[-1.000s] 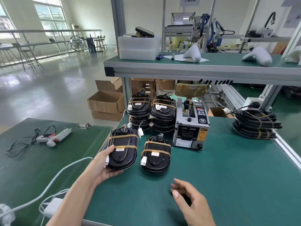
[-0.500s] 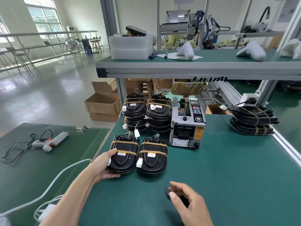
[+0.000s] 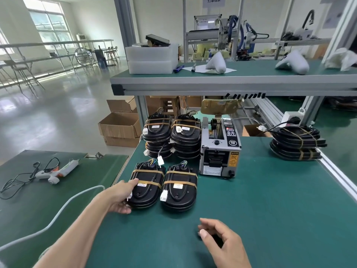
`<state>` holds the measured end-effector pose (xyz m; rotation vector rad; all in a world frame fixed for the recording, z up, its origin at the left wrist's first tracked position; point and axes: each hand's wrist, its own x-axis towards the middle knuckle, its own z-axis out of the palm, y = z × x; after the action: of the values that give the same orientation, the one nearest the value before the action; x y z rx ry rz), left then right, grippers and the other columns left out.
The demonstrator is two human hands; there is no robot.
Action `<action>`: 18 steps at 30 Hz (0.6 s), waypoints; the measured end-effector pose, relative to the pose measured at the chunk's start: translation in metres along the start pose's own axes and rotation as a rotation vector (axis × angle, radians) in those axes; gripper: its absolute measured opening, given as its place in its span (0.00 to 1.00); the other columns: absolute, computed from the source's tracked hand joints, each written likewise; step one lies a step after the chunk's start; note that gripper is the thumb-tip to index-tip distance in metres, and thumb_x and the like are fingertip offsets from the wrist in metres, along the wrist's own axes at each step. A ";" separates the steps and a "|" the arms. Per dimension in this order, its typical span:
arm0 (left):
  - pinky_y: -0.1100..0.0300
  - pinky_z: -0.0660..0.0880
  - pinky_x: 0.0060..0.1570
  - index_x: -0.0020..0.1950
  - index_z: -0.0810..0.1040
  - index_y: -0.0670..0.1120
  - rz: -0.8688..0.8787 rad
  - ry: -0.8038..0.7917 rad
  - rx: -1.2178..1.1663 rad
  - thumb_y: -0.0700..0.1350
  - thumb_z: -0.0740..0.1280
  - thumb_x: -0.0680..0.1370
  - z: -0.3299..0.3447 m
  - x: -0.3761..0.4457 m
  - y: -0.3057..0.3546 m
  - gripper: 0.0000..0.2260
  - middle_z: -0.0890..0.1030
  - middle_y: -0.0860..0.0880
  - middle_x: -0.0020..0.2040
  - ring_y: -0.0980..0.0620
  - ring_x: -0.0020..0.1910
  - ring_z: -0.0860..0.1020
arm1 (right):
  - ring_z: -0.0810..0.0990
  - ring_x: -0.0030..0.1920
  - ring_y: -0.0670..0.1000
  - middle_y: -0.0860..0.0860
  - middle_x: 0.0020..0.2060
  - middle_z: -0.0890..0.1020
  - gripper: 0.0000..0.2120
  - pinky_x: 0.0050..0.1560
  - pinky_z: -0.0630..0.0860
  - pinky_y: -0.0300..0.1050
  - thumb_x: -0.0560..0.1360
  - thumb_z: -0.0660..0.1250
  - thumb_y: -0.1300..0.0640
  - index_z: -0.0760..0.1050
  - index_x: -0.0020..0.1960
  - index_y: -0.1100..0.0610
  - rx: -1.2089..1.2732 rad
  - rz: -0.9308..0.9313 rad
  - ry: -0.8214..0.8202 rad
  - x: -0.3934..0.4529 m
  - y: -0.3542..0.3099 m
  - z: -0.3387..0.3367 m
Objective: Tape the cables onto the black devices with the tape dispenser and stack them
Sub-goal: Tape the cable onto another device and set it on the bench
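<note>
Two short stacks of black devices with taped cables lie side by side near the front left of the green table [image 3: 270, 219]. My left hand [image 3: 119, 196] grips the left stack [image 3: 147, 187] at its left edge, thumb on top. The right stack [image 3: 180, 190] touches it. Behind them stand two taller stacks, one on the left [image 3: 157, 135] and one on the right [image 3: 185, 135], next to the grey tape dispenser [image 3: 220, 149]. My right hand [image 3: 222, 242] hovers above the table near the front edge with loosely curled fingers, holding nothing.
Another pile of black devices [image 3: 296, 144] lies at the table's right edge. A glue gun [image 3: 56, 172] with its cord lies on the lower left table. A shelf [image 3: 231, 86] overhangs the back. Cardboard boxes [image 3: 119, 130] stand on the floor.
My left hand has slid the left stack to the right until it sits against the right stack. My right hand has stayed near the front edge.
</note>
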<state>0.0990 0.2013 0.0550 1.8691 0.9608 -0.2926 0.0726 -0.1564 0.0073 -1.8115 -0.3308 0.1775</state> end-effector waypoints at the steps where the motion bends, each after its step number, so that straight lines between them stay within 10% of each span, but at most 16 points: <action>1: 0.56 0.78 0.27 0.69 0.68 0.41 0.021 0.039 0.029 0.60 0.60 0.86 0.001 0.000 0.001 0.24 0.76 0.39 0.55 0.43 0.28 0.80 | 0.86 0.48 0.45 0.41 0.45 0.88 0.13 0.57 0.78 0.37 0.75 0.75 0.63 0.85 0.53 0.47 -0.001 -0.001 0.001 0.000 0.000 0.000; 11: 0.56 0.79 0.36 0.58 0.76 0.41 0.043 0.314 0.031 0.68 0.58 0.82 0.015 -0.030 -0.002 0.30 0.81 0.41 0.51 0.43 0.27 0.84 | 0.86 0.48 0.44 0.41 0.45 0.87 0.11 0.56 0.77 0.34 0.75 0.75 0.61 0.85 0.53 0.47 0.002 0.012 -0.003 -0.001 -0.005 -0.001; 16: 0.41 0.72 0.61 0.74 0.69 0.43 0.133 0.657 0.094 0.67 0.60 0.82 0.049 -0.075 -0.011 0.32 0.75 0.36 0.67 0.33 0.61 0.78 | 0.85 0.49 0.43 0.40 0.46 0.87 0.10 0.56 0.77 0.33 0.75 0.74 0.58 0.84 0.53 0.44 -0.002 0.022 -0.005 -0.002 -0.008 -0.002; 18: 0.41 0.74 0.53 0.68 0.71 0.46 0.421 0.816 0.016 0.58 0.67 0.82 0.075 -0.098 -0.017 0.21 0.74 0.43 0.61 0.35 0.56 0.79 | 0.85 0.49 0.43 0.40 0.46 0.87 0.10 0.56 0.76 0.33 0.75 0.74 0.58 0.84 0.52 0.45 0.005 0.025 0.000 -0.002 -0.009 -0.001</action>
<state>0.0375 0.0932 0.0628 2.1778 1.0329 0.7721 0.0697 -0.1563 0.0163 -1.8108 -0.3073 0.1958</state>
